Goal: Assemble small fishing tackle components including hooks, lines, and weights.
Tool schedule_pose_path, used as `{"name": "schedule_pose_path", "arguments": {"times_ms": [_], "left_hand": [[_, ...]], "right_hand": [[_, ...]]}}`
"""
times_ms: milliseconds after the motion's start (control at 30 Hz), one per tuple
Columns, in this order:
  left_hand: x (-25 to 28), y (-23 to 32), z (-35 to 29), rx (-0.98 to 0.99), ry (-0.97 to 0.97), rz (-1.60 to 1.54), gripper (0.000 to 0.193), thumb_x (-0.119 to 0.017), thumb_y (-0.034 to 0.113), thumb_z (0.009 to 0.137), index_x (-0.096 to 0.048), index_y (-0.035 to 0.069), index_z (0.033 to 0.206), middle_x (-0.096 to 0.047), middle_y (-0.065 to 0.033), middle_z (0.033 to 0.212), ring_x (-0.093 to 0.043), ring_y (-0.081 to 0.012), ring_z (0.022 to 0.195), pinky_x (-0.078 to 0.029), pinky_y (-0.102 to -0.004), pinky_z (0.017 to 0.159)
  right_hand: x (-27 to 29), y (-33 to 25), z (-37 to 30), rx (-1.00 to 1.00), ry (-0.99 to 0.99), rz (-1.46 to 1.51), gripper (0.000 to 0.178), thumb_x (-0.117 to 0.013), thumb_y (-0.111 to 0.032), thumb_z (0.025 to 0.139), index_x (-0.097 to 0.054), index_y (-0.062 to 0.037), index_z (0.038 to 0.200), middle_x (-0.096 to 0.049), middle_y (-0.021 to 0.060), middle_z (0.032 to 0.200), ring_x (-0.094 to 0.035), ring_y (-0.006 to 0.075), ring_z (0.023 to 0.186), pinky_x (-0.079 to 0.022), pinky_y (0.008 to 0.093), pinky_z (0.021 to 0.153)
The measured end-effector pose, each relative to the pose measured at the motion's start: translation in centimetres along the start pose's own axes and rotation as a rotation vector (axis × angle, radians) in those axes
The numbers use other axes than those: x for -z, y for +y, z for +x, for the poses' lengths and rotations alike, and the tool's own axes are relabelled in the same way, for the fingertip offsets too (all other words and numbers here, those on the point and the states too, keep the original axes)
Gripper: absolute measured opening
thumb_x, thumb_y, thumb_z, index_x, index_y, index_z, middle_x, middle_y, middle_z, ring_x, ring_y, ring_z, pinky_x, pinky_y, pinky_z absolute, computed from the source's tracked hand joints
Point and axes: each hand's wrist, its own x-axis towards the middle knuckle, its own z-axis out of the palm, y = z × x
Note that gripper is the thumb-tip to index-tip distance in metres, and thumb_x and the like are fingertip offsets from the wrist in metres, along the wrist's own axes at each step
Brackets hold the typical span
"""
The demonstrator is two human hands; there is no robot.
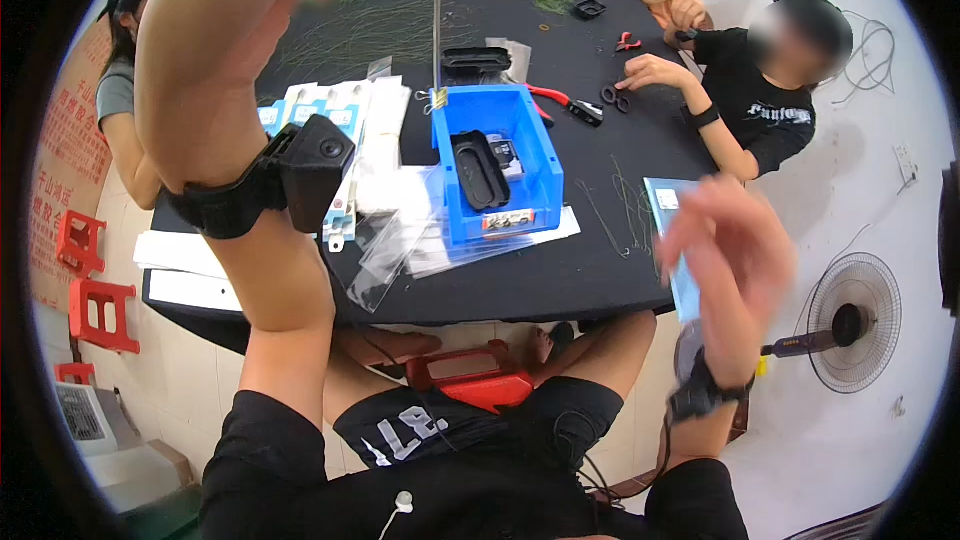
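Note:
My left hand (215,40) is raised close to the camera at the upper left, above the table. Its fingertips are blurred and partly cut off by the top edge, so I cannot see whether they hold anything. Over the table's right edge is my right hand (735,240), smeared by motion with its fingers bent. Partly behind it lies a light-blue flat packet (665,202). Left of that packet are thin dark-green strands (625,205). A blue plastic bin (548,175) stands between my hands, with a black oblong tray (480,170) and a small packet inside.
White cards and clear bags (385,250) lie left of the bin. Beyond it are red-handled pliers (565,103), black scissors (615,100) and another black tray (476,61). Co-workers sit around the black-covered table (500,295). A fan (855,320) stands at right.

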Motion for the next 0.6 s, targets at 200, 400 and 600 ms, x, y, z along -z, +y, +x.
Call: {"name": "schedule_pose_path", "arguments": {"times_ms": [200, 400, 600], "left_hand": [[-0.5, 0.2, -0.1, 0.016, 0.051, 0.084, 0.023, -0.072, 0.014, 0.093, -0.074, -0.008, 0.099, -0.058, -0.0008, 0.054, -0.044, -0.0049, 0.039, -0.032, -0.0192, 0.041], [-0.8, -0.3, -0.5, -0.209, 0.031, 0.03, 0.024, -0.072, 0.013, 0.093, -0.073, -0.01, 0.1, -0.065, -0.0044, 0.064, -0.046, -0.0046, 0.041, -0.032, -0.0179, 0.041], [-0.8, 0.6, -0.6, -0.147, 0.1, 0.064, 0.023, -0.071, 0.013, 0.093, -0.073, -0.009, 0.1, -0.069, -0.0083, 0.072, -0.046, -0.0046, 0.042, -0.032, -0.0175, 0.041]], "right_hand": [[-2.2, -6.8, -1.8, 0.369, -0.444, 0.563, 0.025, -0.065, 0.006, 0.089, -0.073, 0.0022, 0.112, -0.074, 0.0139, 0.093, -0.072, 0.0201, 0.082, -0.053, 0.0261, 0.07], [-3.1, -7.4, -2.4, 0.377, -0.464, 0.584, 0.028, -0.065, 0.009, 0.09, -0.074, 0.0027, 0.116, -0.07, 0.0141, 0.096, -0.07, 0.0192, 0.083, -0.054, 0.0266, 0.072], [-2.9, -3.2, -6.6, 0.085, -0.09, 0.245, 0.032, -0.065, 0.012, 0.09, -0.075, 0.0032, 0.119, -0.067, 0.0143, 0.099, -0.068, 0.0183, 0.085, -0.055, 0.0272, 0.074]]}}
